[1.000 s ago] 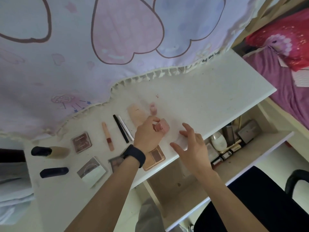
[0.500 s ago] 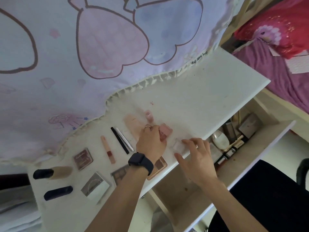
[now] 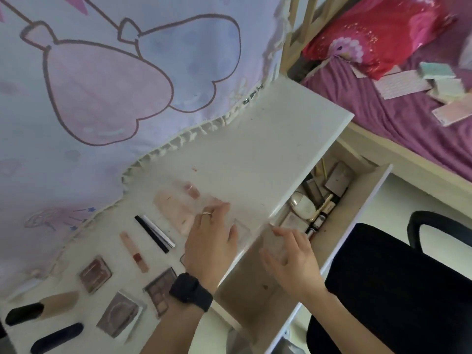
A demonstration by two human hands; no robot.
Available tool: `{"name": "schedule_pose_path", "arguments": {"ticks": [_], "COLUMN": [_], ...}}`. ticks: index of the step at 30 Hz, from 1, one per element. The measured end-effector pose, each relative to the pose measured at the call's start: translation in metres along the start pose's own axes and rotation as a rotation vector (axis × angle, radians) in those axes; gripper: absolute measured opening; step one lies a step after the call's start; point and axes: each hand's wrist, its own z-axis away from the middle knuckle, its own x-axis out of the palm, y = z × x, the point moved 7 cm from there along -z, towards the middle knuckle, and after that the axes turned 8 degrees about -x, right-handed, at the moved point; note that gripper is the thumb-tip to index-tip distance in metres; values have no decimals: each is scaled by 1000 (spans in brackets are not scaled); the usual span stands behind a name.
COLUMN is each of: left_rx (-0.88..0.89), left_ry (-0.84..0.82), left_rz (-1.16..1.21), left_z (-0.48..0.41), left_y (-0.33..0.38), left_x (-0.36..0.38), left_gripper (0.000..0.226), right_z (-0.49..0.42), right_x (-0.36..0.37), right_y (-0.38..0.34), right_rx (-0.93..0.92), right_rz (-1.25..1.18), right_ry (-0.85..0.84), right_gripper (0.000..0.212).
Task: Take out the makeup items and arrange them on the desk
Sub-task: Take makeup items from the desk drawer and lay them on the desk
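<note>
Black-capped beige bottle [image 3: 38, 309] and dark blue tube [image 3: 57, 337] are laid farthest left of the left hand [image 3: 212, 241] on the white desk [image 3: 268, 149]. A brown square palette [image 3: 95, 274], a pink gloss tube [image 3: 134, 252] and thin black and white pencils [image 3: 154, 233] are set nearer it. The left hand is rested flat, fingers loosely straight, gripping nothing. A small clear square case [image 3: 241, 229] is seen just right of it. The right hand [image 3: 291, 256] is held open, fingers spread, over the open wooden drawer [image 3: 250, 290], with jumbled makeup items [image 3: 306, 203] beyond its fingertips.

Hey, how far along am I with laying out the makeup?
Looks past halfway: roughly ten items, like the lip gloss and foundation bottle, lie on the desk. Left hand rests there; right hand hovers over the drawer, where several items remain.
</note>
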Motion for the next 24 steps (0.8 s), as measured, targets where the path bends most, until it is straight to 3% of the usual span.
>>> {"name": "schedule_pose_path", "arguments": {"ticks": [2,4,7,10,13,18,24], "left_rx": [157,196,-91,-369,-557,-916,-1032], "left_ry": [0,-132,-519,-687,-671,-453,-286], "left_rz": [119,211,323,392,388,665,783], "left_z": [29,55,73,72,62,46,34], "left_y": [34,62,75,69,53,34,44], "left_x": [13,45,123,187,224,254,267], "left_gripper": [37,33,46,39,44,27,27], "right_z": [17,27,22,-1,-23,-36,-38], "right_x": [-12,-22,-31,-33,-26,3,15], "right_y": [32,65,103,121,126,129,138], "right_rx": [64,105,191,168,171,114,55], "right_rz": [82,258,463,617,711,789,866], "right_ry": [10,-24,-159,-295,-475,-751,-890], "right_gripper": [46,36,26,30,31,41,45]}}
